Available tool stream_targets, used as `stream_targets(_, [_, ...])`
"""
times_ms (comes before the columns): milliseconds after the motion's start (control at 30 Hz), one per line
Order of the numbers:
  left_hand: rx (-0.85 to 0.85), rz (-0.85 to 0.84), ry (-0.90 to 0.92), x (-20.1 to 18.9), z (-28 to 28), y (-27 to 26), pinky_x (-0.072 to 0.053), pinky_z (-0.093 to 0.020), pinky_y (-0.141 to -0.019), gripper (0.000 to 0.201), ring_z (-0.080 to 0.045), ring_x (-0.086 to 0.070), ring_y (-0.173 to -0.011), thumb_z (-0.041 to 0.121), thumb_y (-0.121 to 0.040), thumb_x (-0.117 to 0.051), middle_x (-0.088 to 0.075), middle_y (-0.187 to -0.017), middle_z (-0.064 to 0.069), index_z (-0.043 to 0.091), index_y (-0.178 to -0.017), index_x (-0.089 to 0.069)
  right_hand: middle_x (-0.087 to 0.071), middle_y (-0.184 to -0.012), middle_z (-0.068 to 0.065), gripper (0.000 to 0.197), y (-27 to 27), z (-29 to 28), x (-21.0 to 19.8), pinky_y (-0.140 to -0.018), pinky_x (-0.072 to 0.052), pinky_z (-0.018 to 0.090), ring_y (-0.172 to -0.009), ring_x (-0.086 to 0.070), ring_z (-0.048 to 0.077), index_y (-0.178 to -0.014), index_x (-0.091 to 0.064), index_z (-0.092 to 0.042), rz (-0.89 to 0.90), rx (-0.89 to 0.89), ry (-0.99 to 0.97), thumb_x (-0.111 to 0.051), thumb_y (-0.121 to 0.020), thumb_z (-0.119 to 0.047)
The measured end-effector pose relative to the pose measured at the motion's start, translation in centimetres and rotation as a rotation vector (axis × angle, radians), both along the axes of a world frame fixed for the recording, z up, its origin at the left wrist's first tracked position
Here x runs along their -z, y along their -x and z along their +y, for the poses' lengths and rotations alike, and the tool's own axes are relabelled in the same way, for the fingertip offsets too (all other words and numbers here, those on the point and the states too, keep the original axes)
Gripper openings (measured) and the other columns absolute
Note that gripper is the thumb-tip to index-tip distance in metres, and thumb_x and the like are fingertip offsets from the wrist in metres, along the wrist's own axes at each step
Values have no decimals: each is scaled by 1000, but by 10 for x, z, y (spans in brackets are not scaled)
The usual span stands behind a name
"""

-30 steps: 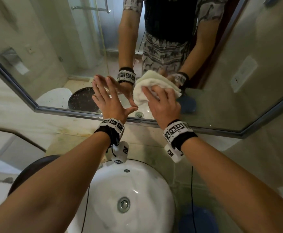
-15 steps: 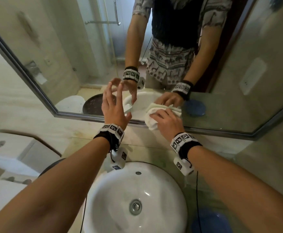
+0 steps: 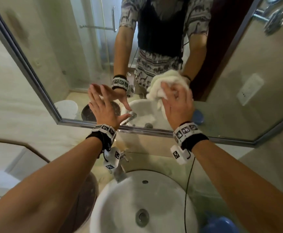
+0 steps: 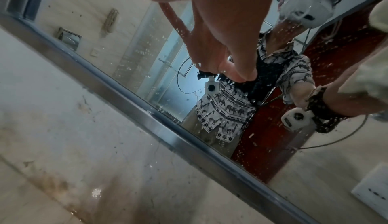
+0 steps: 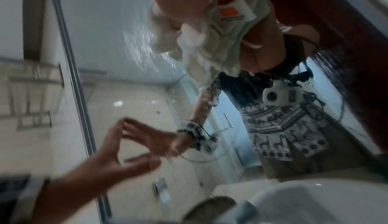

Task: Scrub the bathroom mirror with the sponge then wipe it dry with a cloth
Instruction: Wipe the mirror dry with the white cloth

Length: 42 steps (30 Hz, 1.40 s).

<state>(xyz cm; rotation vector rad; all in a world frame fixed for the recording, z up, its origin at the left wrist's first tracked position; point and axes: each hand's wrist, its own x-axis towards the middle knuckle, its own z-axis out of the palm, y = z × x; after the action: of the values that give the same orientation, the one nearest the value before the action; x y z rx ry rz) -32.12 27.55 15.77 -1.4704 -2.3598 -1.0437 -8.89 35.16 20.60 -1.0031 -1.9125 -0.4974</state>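
- Drying step is what's being done here, by the look of it: a white cloth (image 3: pixel 161 86) is bunched up in the right hand (image 3: pixel 177 105) and pressed to the mirror (image 3: pixel 56 52), up around 1 o'clock from the sink (image 3: pixel 142 204).
- The right grip is clenched on the cloth, fingers curled into the folds; in the right wrist view a loose tail of it can be seen hanging below the hand.
- The left hand (image 3: pixel 103 106) is released, nothing held, fingers spread straight against the glass at about 11 o'clock from the sink, probably as a brace.
- Water droplets (image 4: pixel 147 48) are spotted all over the glass in the left wrist view, so plenty of drying is judged to be left.
- No sponge can be made out anywhere.
- To get it done well: the cloth should be refolded to a dry flat face, overlapping strokes worked from 12 o'clock down to the frame (image 3: pixel 103 126), and the braced palm lifted off last so its print gets wiped too.
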Motion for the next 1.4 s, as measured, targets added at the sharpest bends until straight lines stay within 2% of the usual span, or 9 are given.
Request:
stream_targets(133, [-33, -20, -17, 6, 11, -3, -12, -70, -111, 147, -48, 4, -146, 92, -49, -54, 4, -157, -34, 1, -153, -3, -57, -105, 2, 50, 2, 2, 58, -56, -53, 35, -88, -53, 28, -129, -57, -33, -280, -128, -24, -68, -84, -14])
stream_targets(333, [-55, 17, 14, 9, 13, 0, -10, -67, -112, 150, -49, 0, -146, 94, -47, -55, -1, -156, -36, -1, -153, -8, -60, -105, 2, 48, 4, -11, 112, -65, -53, 40, -94, -53, 28, -115, -65, -29, -450, -243, 283, -72, -73, -5])
stream_targets(433, [-58, 14, 29, 5, 10, -2, -11, -68, -111, 151, -50, -1, -145, 92, -47, -59, -3, -156, -36, -3, -153, -10, -62, -106, 1, 42, 8, -19, 88, -73, -53, 43, -96, -53, 28, -113, -68, -26, -357, -237, 341, -65, -76, -7])
stream_targets(600, [-80, -11, 93, 3, 10, -2, -17, -69, -112, 153, -47, 4, -147, 82, -48, -73, 5, -158, -33, 6, -154, 7, -60, -115, 5, 41, 19, -17, -5, -87, -49, 36, -106, -49, 27, -121, -66, -22, -40, -188, 108, -62, -81, -11])
stream_targets(767, [-81, 11, 60, 6, 13, 0, -14, -71, -111, 151, -48, 3, -146, 81, -46, -74, 2, -157, -33, 11, -151, 10, -46, -125, 3, 49, 48, -5, -44, -84, -50, 35, -106, -49, 31, -135, -53, -28, 186, -50, -37, -53, -89, -10])
stream_targets(900, [-77, 12, 52, 10, 15, 0, -16, -71, -111, 152, -48, 2, -146, 83, -45, -72, 1, -157, -33, 11, -152, 9, -60, -116, 2, 40, 62, -7, 6, -74, -52, 36, -92, -49, 27, -133, -56, -32, -92, -57, -156, -51, -96, -17])
stream_targets(1033, [-75, 46, 72, 11, 13, 3, -15, -68, -112, 145, -48, 3, -146, 91, -53, -58, 1, -157, -34, 4, -155, -2, -58, -119, -6, 48, 64, -12, 60, -65, -51, 35, -88, -50, 25, -133, -55, -36, -294, -150, -64, -59, -89, -18])
stream_targets(1267, [8, 192, 27, 10, -14, 28, -24, -58, -114, 124, -43, -10, -147, 56, -61, -83, -4, -159, -24, 20, -152, -8, -63, -114, -6, 45, 64, -16, 125, -64, -52, 35, -96, -47, 23, -118, -65, -30, -451, -309, 154, -73, -76, -14])
stream_targets(1400, [-11, 233, 68, -4, -35, 54, -30, -55, -110, 120, -40, -24, -141, 37, -55, -92, -18, -155, -16, 24, -149, -20, -65, -109, -3, 37, 71, -29, 121, -69, -54, 41, -96, -53, 27, -108, -69, -27, -389, -286, 372, -66, -77, -9])
